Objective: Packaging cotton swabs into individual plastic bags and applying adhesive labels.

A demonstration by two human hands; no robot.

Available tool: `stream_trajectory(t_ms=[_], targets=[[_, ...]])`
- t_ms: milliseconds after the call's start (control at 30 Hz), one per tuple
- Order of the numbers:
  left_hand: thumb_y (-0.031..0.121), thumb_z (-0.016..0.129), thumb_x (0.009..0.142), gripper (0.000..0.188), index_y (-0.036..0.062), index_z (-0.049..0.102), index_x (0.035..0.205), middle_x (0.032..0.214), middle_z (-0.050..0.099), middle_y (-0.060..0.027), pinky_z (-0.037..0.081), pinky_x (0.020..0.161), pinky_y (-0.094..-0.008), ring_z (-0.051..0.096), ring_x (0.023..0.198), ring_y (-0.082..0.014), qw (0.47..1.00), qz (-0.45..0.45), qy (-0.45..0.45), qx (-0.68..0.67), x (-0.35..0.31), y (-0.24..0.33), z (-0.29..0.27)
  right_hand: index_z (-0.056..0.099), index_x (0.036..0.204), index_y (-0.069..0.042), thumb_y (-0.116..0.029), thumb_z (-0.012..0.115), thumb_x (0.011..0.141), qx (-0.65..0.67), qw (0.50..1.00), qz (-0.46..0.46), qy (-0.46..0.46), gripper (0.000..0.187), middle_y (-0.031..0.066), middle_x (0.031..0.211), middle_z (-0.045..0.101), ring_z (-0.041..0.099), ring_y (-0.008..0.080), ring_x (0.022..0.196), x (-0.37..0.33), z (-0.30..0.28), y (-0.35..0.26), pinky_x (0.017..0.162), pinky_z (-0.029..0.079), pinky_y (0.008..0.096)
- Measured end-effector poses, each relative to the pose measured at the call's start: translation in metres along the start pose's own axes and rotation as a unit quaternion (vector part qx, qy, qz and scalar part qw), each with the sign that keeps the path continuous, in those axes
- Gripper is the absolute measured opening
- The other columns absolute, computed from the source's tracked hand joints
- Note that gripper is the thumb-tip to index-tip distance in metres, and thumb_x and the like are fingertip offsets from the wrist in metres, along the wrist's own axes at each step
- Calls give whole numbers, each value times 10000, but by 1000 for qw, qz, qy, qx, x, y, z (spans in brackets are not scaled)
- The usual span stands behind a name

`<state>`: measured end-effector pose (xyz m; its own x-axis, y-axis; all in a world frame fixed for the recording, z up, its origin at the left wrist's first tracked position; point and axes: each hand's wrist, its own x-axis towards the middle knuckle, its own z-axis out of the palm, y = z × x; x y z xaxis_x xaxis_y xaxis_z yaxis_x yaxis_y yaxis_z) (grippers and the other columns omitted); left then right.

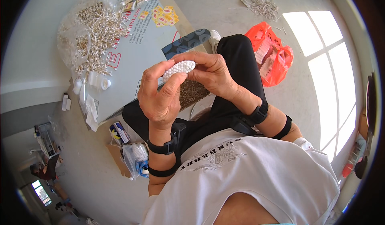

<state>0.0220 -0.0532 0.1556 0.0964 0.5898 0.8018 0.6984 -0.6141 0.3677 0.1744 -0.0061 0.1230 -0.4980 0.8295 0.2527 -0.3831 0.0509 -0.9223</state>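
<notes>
Cotton swabs [179, 69], bunched heads up, sit between two hands: the left hand [160, 89] closes its grip on one side, the right hand [211, 71] on the other, apparently keeping them together; a loose heap [90, 40] lies far left on the desk [125, 82].

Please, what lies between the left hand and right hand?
Head view: an oval bundle of white cotton swabs, touching both the left hand and right hand.
</notes>
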Motion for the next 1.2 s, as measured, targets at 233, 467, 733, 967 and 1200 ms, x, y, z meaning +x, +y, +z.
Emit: stream_trajectory(t_ms=[233,467,733,967,1200], targets=[[-34,745,669,290,101,706,922,993,634,-118,535,713,-341,643,863,-281,1000,-5,-5,-1,-1,1,1,628,1170,14,-42,661,878,18,1000,1,4,299,64,1129,654,586,112,1035,-1,1,2,912,475,256],[-41,747,673,282,74,700,926,979,634,-119,536,713,-346,643,859,-279,1000,-12,-4,0,-1,2,1,630,1166,13,-45,661,881,15,1000,-2,4,293,58,1122,655,587,105,1031,-1,1,2,910,477,254],[-43,744,702,276,58,692,954,955,638,-123,539,711,-351,644,859,-278,1000,-20,-6,-5,0,3,1,644,1150,-7,36,637,868,11,1000,-12,21,285,37,1003,653,586,70,900,-1,3,3,776,492,226],[21,770,721,300,0,648,994,940,636,-126,523,691,-350,628,815,-288,998,-44,5,-48,3,3,2,643,1157,-11,71,599,844,-24,1000,-6,16,326,20,931,639,549,41,793,-3,1,7,708,475,210],[61,778,701,308,-7,655,974,902,616,-108,494,684,-335,594,786,-261,996,-59,-38,-54,10,2,0,632,1165,2,77,561,826,-40,999,-15,5,355,2,867,613,523,27,763,-2,1,9,688,464,208]])
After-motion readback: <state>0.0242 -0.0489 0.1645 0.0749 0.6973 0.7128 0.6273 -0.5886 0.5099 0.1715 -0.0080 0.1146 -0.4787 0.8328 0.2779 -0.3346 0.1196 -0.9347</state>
